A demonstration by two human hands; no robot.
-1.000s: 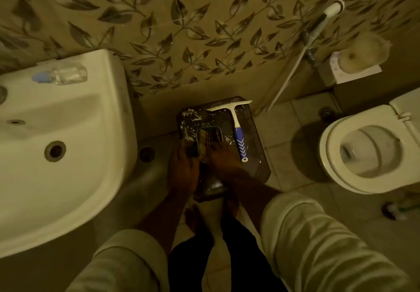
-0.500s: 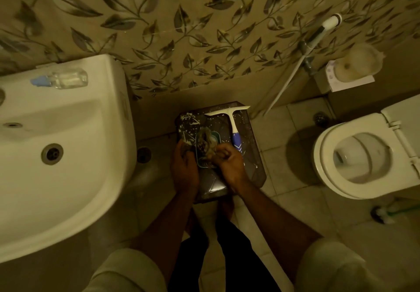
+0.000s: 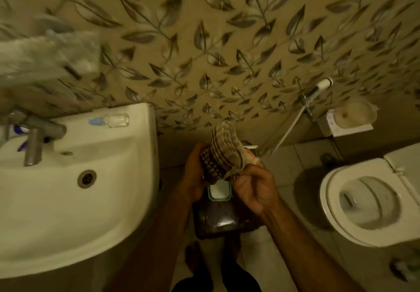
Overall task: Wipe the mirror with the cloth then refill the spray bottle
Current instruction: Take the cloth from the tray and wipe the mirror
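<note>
A striped brown and cream cloth (image 3: 221,153) is bunched up between both hands, lifted above the dark box (image 3: 218,221) on the floor. My left hand (image 3: 195,171) grips its lower left side. My right hand (image 3: 252,189) pinches its right edge. A small clear spray bottle (image 3: 111,120) with a blue cap lies on its side on the back rim of the white sink (image 3: 68,200). A blurred pale patch at the upper left may be the mirror (image 3: 45,53); I cannot tell. A small white-faced item (image 3: 219,190) rests on the box under the cloth.
A metal tap (image 3: 34,141) stands at the sink's back left. An open toilet (image 3: 368,200) is on the right, with a bidet sprayer (image 3: 318,89) and a paper roll (image 3: 354,115) on the leaf-patterned wall. A toilet brush (image 3: 404,269) lies on the floor at far right.
Both hands have picked the cloth up off the box and raised it. The view has tilted upward, bringing the tap and more wall into sight. The squeegee on the box is now hidden.
</note>
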